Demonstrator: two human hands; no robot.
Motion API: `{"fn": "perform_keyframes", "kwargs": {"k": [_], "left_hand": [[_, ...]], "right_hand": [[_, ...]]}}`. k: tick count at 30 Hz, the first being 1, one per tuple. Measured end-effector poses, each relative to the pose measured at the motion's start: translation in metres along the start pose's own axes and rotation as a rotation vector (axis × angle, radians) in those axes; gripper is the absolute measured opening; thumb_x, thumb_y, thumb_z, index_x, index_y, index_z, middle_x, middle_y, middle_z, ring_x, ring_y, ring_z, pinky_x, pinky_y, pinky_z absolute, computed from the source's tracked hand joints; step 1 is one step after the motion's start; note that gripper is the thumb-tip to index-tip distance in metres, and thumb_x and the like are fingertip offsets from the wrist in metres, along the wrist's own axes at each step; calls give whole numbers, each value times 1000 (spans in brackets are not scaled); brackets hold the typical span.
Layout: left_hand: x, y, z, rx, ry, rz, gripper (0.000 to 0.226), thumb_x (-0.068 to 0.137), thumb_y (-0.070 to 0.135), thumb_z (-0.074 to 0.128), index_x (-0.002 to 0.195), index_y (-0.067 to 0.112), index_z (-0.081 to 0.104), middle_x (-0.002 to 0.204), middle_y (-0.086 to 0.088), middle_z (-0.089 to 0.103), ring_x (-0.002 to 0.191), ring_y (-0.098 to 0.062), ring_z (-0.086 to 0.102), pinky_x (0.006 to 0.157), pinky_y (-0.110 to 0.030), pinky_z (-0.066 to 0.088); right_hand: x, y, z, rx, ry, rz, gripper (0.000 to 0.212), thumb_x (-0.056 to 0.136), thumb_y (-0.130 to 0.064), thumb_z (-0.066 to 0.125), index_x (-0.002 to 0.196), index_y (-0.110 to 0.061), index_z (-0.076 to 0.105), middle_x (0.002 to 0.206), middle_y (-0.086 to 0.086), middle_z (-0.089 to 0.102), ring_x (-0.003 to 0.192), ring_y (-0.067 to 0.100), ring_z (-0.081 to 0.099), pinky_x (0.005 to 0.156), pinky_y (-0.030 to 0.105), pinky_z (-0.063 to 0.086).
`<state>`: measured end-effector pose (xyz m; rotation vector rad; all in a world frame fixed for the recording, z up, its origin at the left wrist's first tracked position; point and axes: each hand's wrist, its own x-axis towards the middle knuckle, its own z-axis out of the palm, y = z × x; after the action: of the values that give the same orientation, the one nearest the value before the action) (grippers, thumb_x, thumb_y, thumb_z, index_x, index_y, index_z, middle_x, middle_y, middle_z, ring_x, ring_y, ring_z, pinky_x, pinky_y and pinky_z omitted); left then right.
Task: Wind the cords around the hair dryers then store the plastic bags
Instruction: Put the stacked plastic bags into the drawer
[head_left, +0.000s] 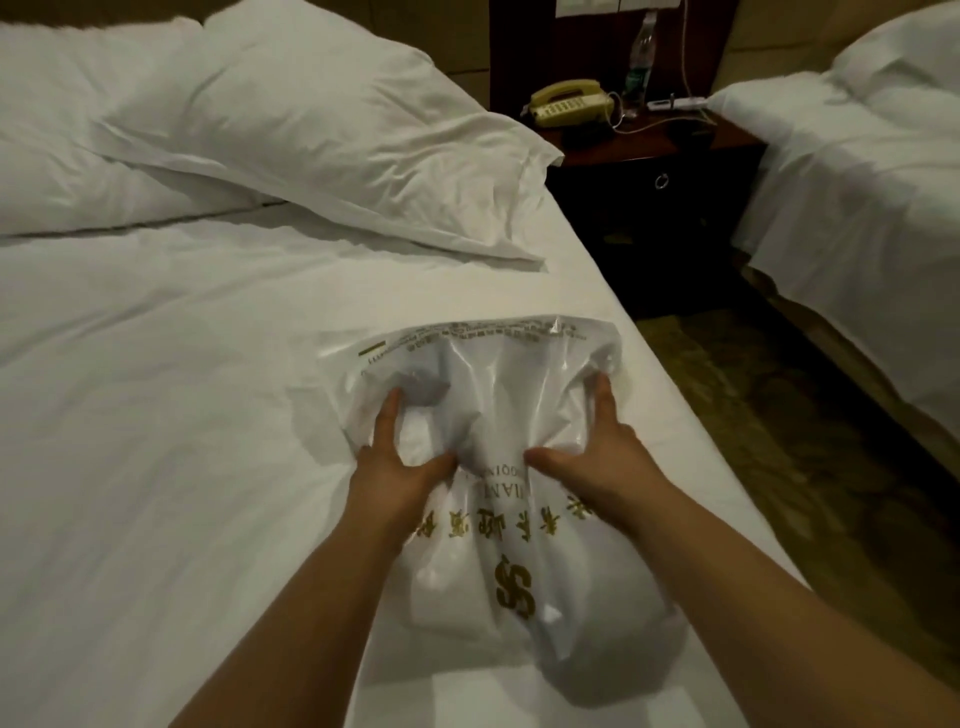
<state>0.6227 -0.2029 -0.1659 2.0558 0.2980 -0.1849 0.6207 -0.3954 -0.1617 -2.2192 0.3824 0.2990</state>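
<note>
White-sheeted bed (156, 415), rumpled white pillows (291, 119); dark wooden nightstand (660, 171), cream telephone (569, 104); second white bed (857, 208); patterned carpet (805, 467).

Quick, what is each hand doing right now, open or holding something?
Left hand: grips the plastic bag, thumb and fingers pinching a bunched fold.
Right hand: grips the same bag on its other side.

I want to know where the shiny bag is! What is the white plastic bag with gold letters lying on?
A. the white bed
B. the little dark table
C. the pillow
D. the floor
A: the plastic bag lies on the bed, under the left hand and the right hand, short of the pillow.
</note>
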Motion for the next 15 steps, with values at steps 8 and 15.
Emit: {"fn": "perform_keyframes", "kwargs": {"k": [8, 15], "left_hand": [[-45, 2, -5, 240, -142, 121, 73, 99, 28, 46, 132, 57, -13, 140, -15, 47, 114, -28, 57, 82, -21, 41], [-99, -2, -40, 142, -287, 132, 59, 101, 7, 34, 123, 62, 27, 147, 4, 37, 129, -11, 41, 84, 1, 31]], "right_hand": [[-49, -5, 18, 293, -77, -72, 100, 87, -18, 64, 143, -49, -12, 141, 10, 44, 91, 12, 51, 68, 18, 41], [-116, -9, 19, 461, -106, -139, 89, 87, -12, 62, 142, -51, 4, 126, -15, 33, 111, 6, 37, 88, 21, 34]]}}
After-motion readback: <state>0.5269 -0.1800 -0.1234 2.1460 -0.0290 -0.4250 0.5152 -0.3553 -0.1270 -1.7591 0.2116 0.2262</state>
